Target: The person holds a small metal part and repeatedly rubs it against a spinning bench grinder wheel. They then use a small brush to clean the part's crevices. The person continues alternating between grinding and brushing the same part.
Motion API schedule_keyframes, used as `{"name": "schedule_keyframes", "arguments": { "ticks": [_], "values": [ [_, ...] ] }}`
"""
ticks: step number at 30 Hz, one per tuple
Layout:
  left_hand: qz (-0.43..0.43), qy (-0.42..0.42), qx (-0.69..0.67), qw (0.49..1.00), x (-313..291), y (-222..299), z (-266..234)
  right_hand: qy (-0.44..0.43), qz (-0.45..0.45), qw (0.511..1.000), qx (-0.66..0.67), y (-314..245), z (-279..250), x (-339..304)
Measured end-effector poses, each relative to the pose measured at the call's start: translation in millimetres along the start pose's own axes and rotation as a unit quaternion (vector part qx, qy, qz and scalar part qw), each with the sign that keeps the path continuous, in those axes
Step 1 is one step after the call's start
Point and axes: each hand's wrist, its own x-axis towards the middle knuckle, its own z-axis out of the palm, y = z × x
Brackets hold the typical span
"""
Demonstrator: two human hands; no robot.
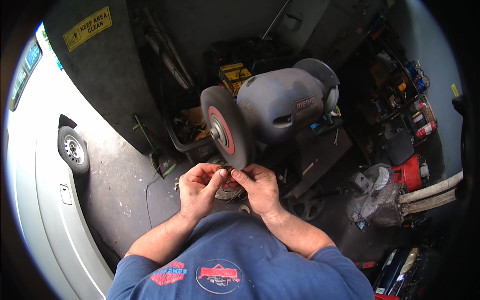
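Note:
A grey bench grinder (280, 102) stands in front of me, with a dark wheel (227, 127) on its left end. The wheel has a reddish centre and a metal hub. Just below its lower edge, my left hand (202, 187) and my right hand (257, 187) meet, thumbs and fingertips pinched together. Between them is a small dark piece (228, 171), mostly covered by the fingers, so its kind is unclear. Whether it touches the wheel I cannot tell.
A white vehicle (45, 200) stands at the left. A black bin (192, 142) is behind the wheel, near a yellow box (234, 77). To the right are a fan (370, 192) and cluttered shelves (395, 95). A wrench (336, 137) lies beside the grinder.

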Motion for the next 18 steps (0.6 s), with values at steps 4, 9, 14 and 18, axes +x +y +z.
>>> {"name": "schedule_keyframes", "arguments": {
  "ticks": [4, 9, 14, 18],
  "values": [
    [-0.017, -0.007, -0.013, 1.0, 3.9, 0.1, 7.1, -0.012, -0.007, 0.997, 0.08, -2.1, -2.9, -1.0],
    [-0.016, -0.009, 0.004, 1.0, 3.8, -0.6, 7.6, -0.005, -0.008, 0.998, 0.055, -1.8, -3.7, 0.4],
    [0.01, 0.002, 0.008, 1.0, 3.1, 1.5, 0.7, -0.019, 0.032, 0.998, 0.049, 0.0, 0.1, 2.6],
    [-0.021, -0.018, 0.005, 1.0, 6.8, 1.4, 4.6, 0.007, 0.027, 0.999, 0.045, -0.2, -3.8, 2.2]
  ]
}}
